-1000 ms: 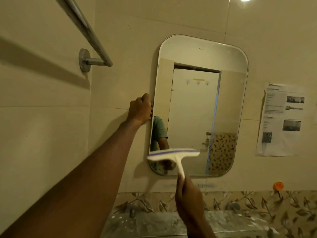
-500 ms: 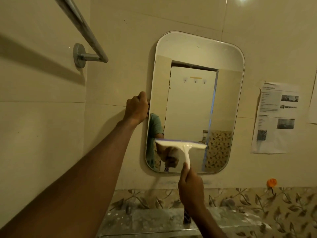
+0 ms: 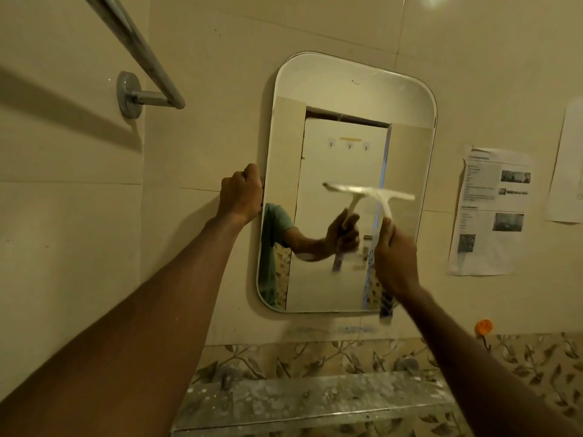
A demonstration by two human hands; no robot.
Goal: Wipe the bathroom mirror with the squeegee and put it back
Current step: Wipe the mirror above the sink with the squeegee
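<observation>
A rounded rectangular mirror (image 3: 344, 99) hangs on the beige tiled wall. My left hand (image 3: 241, 193) grips its left edge at mid-height. My right hand (image 3: 394, 257) holds the white handle of a squeegee (image 3: 389, 198), whose blade lies across the right middle of the glass, blurred by motion. The mirror reflects the hand with the squeegee, a teal sleeve and a white door.
A chrome towel rail (image 3: 138, 52) juts from the wall at upper left. Printed paper sheets (image 3: 490, 212) are stuck to the wall right of the mirror. An orange hook (image 3: 484, 327) sits below them. A dusty shelf (image 3: 315, 402) runs under the mirror.
My right hand has carried the squeegee up and to the right, from the mirror's lower left to its right middle. My left hand has kept its grip on the mirror's edge.
</observation>
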